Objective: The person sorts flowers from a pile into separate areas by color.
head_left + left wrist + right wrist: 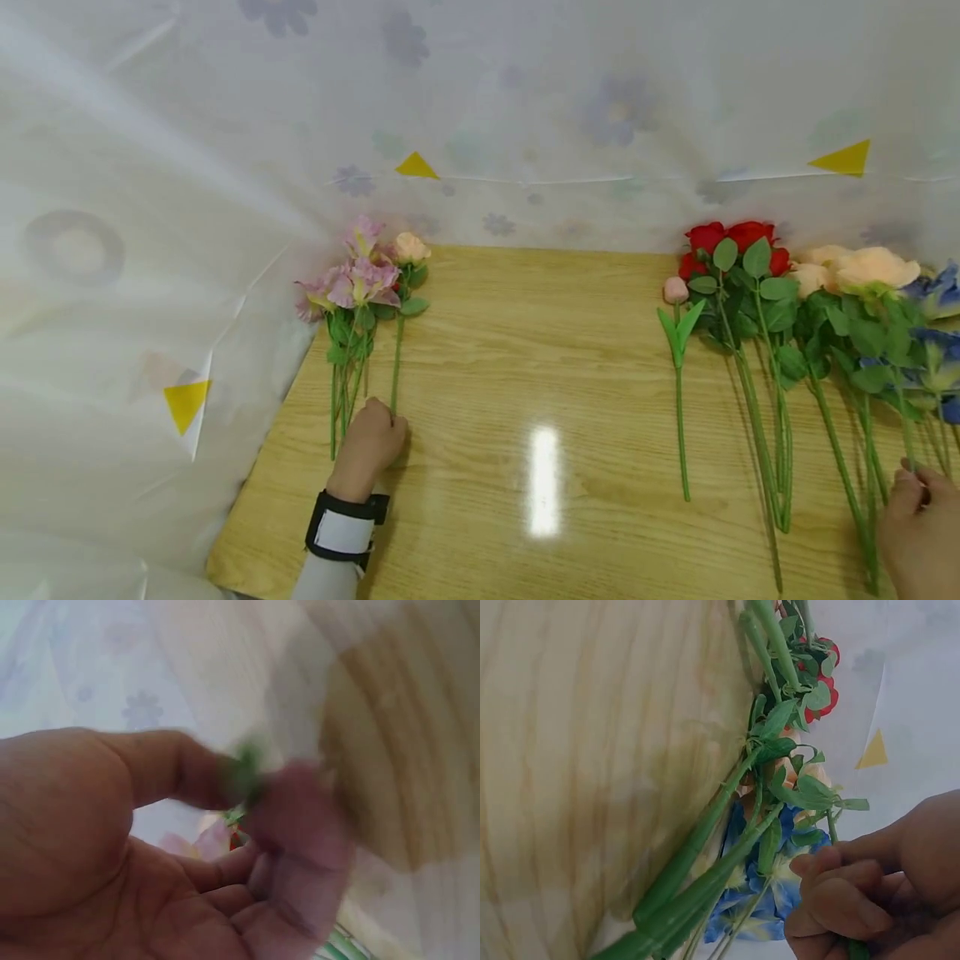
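At the table's left side, my left hand (369,443) pinches the green stem of a small peach rose (411,247). The stem end is a green blur between thumb and fingers in the left wrist view. Beside it lie pink-purple lilies (365,283), with a bit of red half hidden among them. At the right edge, my right hand (924,527) pinches a stem that rises into the large peach roses (873,269). In the right wrist view, its fingers curl round that green stem, and blue flowers (776,892) lie behind.
Red roses (750,237) and a single pink tulip (676,290) lie left of the peach roses. Their long stems point toward the near edge of the wooden table (540,350). A pale flowered sheet (525,92) with yellow triangles (846,158) hangs behind.
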The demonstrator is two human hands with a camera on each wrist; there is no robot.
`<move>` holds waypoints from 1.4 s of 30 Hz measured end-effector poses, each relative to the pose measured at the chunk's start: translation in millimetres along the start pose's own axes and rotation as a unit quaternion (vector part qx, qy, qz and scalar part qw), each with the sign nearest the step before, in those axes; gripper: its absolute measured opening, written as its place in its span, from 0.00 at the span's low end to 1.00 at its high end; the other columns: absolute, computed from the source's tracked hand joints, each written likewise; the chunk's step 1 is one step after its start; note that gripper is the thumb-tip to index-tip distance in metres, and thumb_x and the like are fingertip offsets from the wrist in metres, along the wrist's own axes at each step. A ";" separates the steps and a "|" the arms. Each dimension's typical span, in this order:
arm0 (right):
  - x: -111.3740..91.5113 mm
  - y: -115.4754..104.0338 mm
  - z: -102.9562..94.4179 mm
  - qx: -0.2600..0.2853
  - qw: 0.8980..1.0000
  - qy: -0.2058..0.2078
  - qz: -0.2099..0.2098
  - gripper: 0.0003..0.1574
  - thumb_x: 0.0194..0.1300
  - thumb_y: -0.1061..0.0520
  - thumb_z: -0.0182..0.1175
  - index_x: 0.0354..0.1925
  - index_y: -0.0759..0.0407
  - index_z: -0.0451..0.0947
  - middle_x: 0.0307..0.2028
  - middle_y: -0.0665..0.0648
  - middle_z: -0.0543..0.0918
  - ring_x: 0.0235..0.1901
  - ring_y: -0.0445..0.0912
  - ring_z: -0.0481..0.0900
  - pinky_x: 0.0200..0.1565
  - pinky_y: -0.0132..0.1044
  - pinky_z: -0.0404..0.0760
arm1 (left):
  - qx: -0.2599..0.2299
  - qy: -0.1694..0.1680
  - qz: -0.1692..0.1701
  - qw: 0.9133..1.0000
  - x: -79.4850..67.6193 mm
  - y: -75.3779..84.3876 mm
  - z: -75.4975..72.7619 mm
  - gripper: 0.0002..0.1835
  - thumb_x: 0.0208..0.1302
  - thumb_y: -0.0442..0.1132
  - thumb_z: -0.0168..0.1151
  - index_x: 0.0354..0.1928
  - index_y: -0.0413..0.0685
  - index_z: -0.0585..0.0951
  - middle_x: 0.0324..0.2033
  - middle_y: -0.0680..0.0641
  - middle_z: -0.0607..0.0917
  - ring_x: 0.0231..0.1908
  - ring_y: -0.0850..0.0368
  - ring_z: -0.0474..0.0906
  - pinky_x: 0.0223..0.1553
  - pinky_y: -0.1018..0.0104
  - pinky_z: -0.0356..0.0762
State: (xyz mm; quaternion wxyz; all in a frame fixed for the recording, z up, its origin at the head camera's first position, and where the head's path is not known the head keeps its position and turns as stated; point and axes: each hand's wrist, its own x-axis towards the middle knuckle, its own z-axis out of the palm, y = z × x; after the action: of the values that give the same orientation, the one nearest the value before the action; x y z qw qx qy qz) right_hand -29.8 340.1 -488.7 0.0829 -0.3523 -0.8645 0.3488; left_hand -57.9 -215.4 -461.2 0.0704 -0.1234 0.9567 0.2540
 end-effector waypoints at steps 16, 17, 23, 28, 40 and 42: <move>-0.5 -7.7 1.5 -0.099 0.994 -0.046 -0.029 0.29 0.77 0.65 0.29 0.71 0.74 0.49 0.53 0.79 0.60 0.54 0.71 0.60 0.45 0.62 0.68 | -0.111 0.125 0.006 0.986 0.2 3.7 5.5 0.21 0.80 0.40 0.33 0.45 0.30 0.74 0.24 0.40 0.76 0.20 0.53 0.71 0.19 0.62 0.68; -0.6 -7.9 1.4 -0.107 0.993 -0.049 -0.031 0.29 0.76 0.66 0.30 0.71 0.74 0.49 0.54 0.79 0.60 0.55 0.71 0.59 0.46 0.62 0.68 | -0.116 0.128 0.011 0.985 -0.3 4.1 6.0 0.22 0.80 0.41 0.33 0.46 0.31 0.75 0.24 0.40 0.76 0.19 0.53 0.71 0.19 0.62 0.67; -2.9 -7.3 0.9 -0.116 0.991 -0.047 -0.039 0.29 0.76 0.65 0.32 0.72 0.73 0.50 0.55 0.78 0.61 0.55 0.71 0.61 0.47 0.62 0.69 | -0.148 0.142 0.050 0.978 -3.7 10.2 7.0 0.23 0.81 0.45 0.32 0.47 0.35 0.75 0.21 0.44 0.72 0.16 0.56 0.64 0.17 0.64 0.64; -7.9 -11.9 -1.9 -0.091 0.995 -0.026 -0.040 0.29 0.77 0.61 0.33 0.71 0.72 0.54 0.58 0.77 0.60 0.57 0.70 0.61 0.49 0.62 0.69 | -0.164 0.170 0.077 0.969 -4.6 16.0 7.6 0.21 0.81 0.46 0.33 0.44 0.39 0.74 0.17 0.48 0.68 0.14 0.57 0.62 0.16 0.65 0.63; -52.5 -45.4 12.0 -0.015 0.981 0.024 -0.194 0.20 0.74 0.61 0.48 0.57 0.69 0.76 0.47 0.68 0.75 0.43 0.55 0.71 0.38 0.32 0.71 | -0.224 0.194 0.141 0.944 -17.5 39.3 14.9 0.19 0.80 0.45 0.35 0.43 0.40 0.74 0.13 0.53 0.61 0.10 0.63 0.55 0.12 0.68 0.57; -63.4 -53.9 19.2 0.007 0.971 0.004 -0.238 0.17 0.73 0.60 0.52 0.54 0.66 0.79 0.44 0.63 0.76 0.38 0.42 0.71 0.32 0.24 0.65 | -0.233 0.192 0.163 0.939 -20.5 45.9 18.2 0.17 0.80 0.43 0.36 0.42 0.40 0.74 0.13 0.54 0.60 0.10 0.65 0.54 0.12 0.69 0.57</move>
State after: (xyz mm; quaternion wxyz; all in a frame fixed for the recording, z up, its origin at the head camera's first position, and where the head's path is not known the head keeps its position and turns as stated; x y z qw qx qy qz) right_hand -20.2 260.0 -460.8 0.1698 -0.1378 -0.9204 0.3240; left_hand -49.4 -163.5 -451.3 -0.1877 -0.0246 0.8731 0.4492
